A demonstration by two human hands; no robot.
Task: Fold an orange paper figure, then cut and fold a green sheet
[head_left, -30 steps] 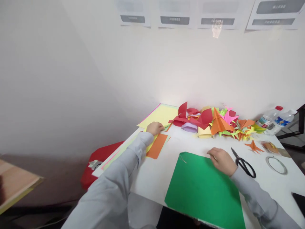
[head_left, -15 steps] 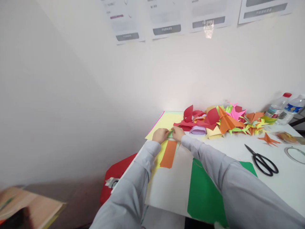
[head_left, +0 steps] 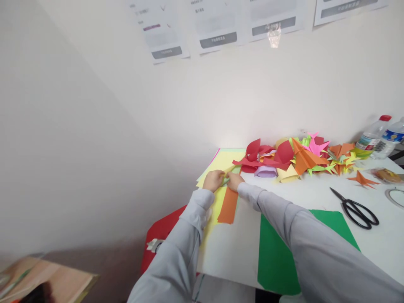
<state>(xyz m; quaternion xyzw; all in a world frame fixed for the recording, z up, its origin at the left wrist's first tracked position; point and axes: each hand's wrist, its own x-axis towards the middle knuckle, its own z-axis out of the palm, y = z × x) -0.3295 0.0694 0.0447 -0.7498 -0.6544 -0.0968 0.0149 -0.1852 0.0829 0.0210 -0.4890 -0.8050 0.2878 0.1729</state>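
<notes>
Head view: left hand (head_left: 213, 181) and right hand (head_left: 235, 181) meet over pale green paper (head_left: 226, 181) on the white bench (head_left: 232, 252).
Fingers of both curl in at that paper, which shows between them; whether either grip is clenched on it is too small to tell. Yellow sheets (head_left: 209, 169) lie under and beyond the left hand, orange strips (head_left: 228, 207) just below the right; red paper shapes (head_left: 254, 150) sit behind, scissors (head_left: 358, 213) well apart at right.
</notes>
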